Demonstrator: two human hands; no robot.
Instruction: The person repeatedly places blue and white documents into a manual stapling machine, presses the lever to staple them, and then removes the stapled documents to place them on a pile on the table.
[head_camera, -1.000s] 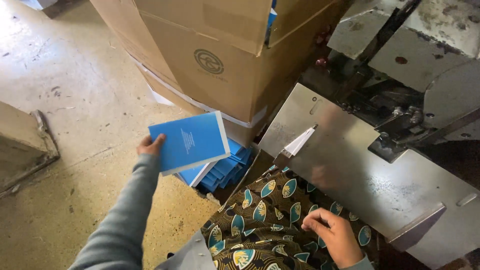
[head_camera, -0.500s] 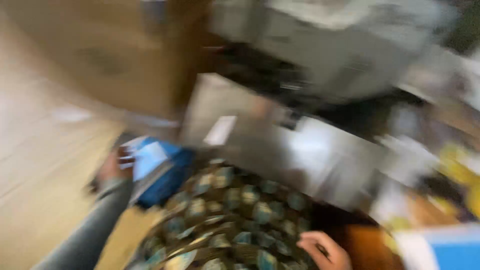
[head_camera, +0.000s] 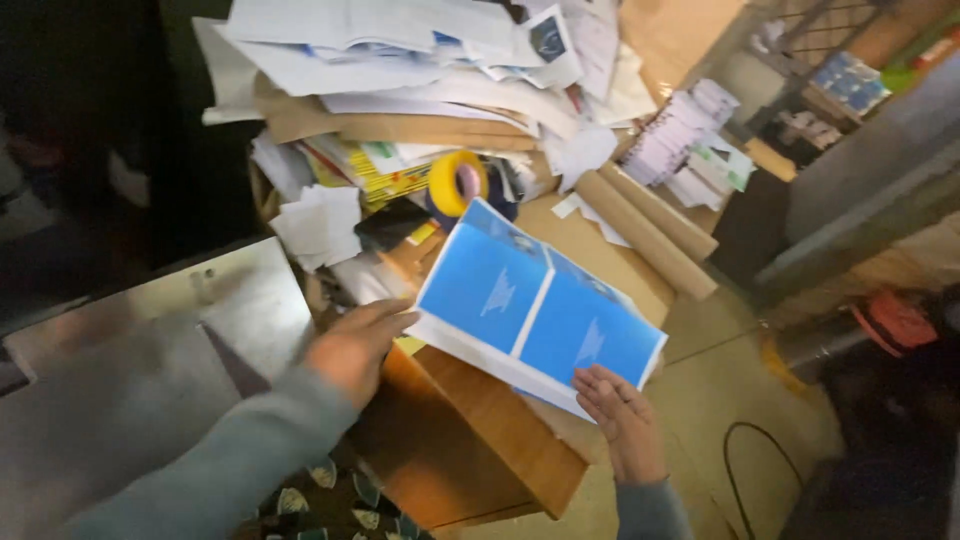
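A stack of blue-covered booklets (head_camera: 535, 305), two covers side by side, lies tilted on a wooden table (head_camera: 480, 430). My left hand (head_camera: 355, 340) presses flat against the stack's near left edge. At the stack's near right corner my right hand (head_camera: 620, 415) touches it with fingers spread. Neither hand wraps around the stack. Just beyond the stack stands a yellow roll of tape (head_camera: 457, 182).
A high heap of loose papers and cardboard (head_camera: 400, 90) fills the back of the table. Two brown cardboard tubes (head_camera: 650, 235) lie to the right. A sheet-metal surface (head_camera: 150, 360) sits at the left. A black cable (head_camera: 745, 460) loops on the floor at right.
The view has swung from the cardboard boxes and floor to the cluttered table. The blue booklet held up in my left hand is gone from it; both hands now rest on the blue stack.
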